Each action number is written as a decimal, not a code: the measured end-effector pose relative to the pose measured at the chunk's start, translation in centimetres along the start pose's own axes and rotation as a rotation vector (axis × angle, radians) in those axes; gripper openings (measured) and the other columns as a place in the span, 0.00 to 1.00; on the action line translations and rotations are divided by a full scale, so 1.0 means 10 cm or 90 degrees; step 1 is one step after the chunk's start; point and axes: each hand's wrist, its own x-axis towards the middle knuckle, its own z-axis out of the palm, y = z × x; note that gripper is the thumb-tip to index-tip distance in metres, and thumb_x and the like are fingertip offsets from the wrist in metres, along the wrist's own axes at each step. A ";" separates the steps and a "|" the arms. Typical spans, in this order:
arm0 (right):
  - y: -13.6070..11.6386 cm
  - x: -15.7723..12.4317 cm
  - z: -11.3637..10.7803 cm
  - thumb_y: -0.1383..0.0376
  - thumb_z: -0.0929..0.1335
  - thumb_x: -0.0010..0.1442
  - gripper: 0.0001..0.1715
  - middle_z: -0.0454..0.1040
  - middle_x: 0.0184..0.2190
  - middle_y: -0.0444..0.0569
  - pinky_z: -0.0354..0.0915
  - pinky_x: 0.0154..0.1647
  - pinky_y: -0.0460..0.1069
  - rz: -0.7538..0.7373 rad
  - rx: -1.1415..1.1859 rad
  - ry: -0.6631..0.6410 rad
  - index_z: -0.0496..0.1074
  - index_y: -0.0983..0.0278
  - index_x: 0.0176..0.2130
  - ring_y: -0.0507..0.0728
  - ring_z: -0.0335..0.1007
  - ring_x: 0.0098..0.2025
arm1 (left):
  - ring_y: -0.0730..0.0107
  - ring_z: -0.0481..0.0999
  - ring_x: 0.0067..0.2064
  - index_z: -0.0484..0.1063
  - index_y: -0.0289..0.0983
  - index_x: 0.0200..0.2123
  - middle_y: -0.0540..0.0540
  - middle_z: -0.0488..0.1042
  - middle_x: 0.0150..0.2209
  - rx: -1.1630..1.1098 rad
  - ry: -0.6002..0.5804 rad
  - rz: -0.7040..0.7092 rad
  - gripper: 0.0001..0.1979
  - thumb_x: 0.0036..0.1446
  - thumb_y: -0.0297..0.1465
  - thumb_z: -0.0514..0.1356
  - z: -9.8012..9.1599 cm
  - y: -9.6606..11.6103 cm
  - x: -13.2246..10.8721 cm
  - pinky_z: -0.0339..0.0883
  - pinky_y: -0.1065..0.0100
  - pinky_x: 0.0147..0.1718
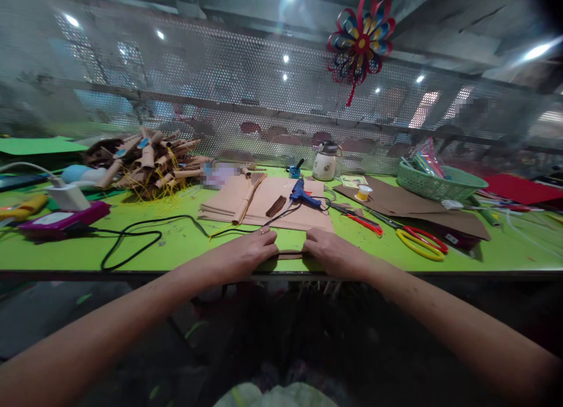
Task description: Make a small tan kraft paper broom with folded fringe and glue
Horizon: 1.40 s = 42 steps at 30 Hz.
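Observation:
Both hands are at the front edge of the green table, closed on the two ends of a narrow strip of brown paper (290,255). My left hand (255,251) grips its left end, and my right hand (332,253) pinches the right end; the fingertips are partly hidden. Just beyond them lies a stack of brown paper sheets (281,216). On that stack rest a rolled paper piece with a fringed top (248,199), a small pleated brown paper piece (275,206) and a blue glue gun (303,193).
Scissors with red and yellow handles (422,243) and red-handled pliers (363,222) lie at right, before a green basket (440,181). At left are a heap of paper rolls (149,160), a purple power strip (64,219) and a black cable (145,224). A white jar (324,162) stands behind.

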 end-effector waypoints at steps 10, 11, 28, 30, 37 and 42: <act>-0.03 -0.05 -0.03 0.72 0.64 0.57 0.10 0.66 0.33 0.52 0.54 0.33 0.48 0.004 -0.031 -0.003 0.73 0.68 0.38 0.55 0.59 0.34 | 0.62 0.66 0.40 0.71 0.37 0.43 0.43 0.66 0.35 0.015 -0.012 -0.003 0.17 0.53 0.18 0.53 -0.05 0.06 -0.02 0.61 0.66 0.39; -0.05 -0.06 -0.03 0.72 0.64 0.57 0.10 0.65 0.32 0.52 0.54 0.33 0.48 0.005 -0.041 -0.001 0.73 0.68 0.38 0.55 0.59 0.34 | 0.62 0.66 0.40 0.71 0.37 0.43 0.43 0.65 0.35 0.020 -0.014 -0.007 0.17 0.52 0.18 0.53 -0.05 0.06 -0.02 0.62 0.66 0.39; -0.06 -0.20 0.11 0.76 0.63 0.57 0.13 0.65 0.35 0.53 0.58 0.37 0.50 0.032 -0.038 0.094 0.72 0.68 0.42 0.58 0.57 0.39 | 0.68 0.70 0.28 0.71 0.35 0.23 0.45 0.71 0.27 -0.030 0.023 -0.186 0.13 0.56 0.36 0.56 0.02 0.06 0.43 0.58 0.69 0.27; -0.05 -0.21 0.15 0.76 0.63 0.58 0.13 0.65 0.34 0.53 0.58 0.37 0.49 0.040 -0.031 0.110 0.72 0.67 0.41 0.57 0.57 0.39 | 0.68 0.70 0.29 0.71 0.36 0.26 0.46 0.72 0.28 -0.031 0.040 -0.230 0.11 0.54 0.36 0.58 0.08 0.09 0.45 0.57 0.69 0.25; -0.13 -0.24 0.15 0.77 0.61 0.58 0.14 0.65 0.34 0.53 0.57 0.38 0.50 0.061 -0.049 0.096 0.71 0.68 0.42 0.58 0.57 0.39 | 0.66 0.69 0.34 0.67 0.36 0.32 0.44 0.70 0.33 -0.027 0.100 -0.243 0.16 0.61 0.42 0.50 0.21 0.27 0.33 0.59 0.68 0.31; -0.17 -0.25 -0.01 0.73 0.62 0.59 0.10 0.65 0.35 0.52 0.58 0.37 0.49 0.080 0.028 0.075 0.71 0.66 0.38 0.57 0.58 0.39 | 0.66 0.67 0.33 0.65 0.36 0.31 0.45 0.69 0.31 -0.055 0.095 -0.240 0.17 0.60 0.44 0.50 0.24 0.28 0.35 0.57 0.67 0.30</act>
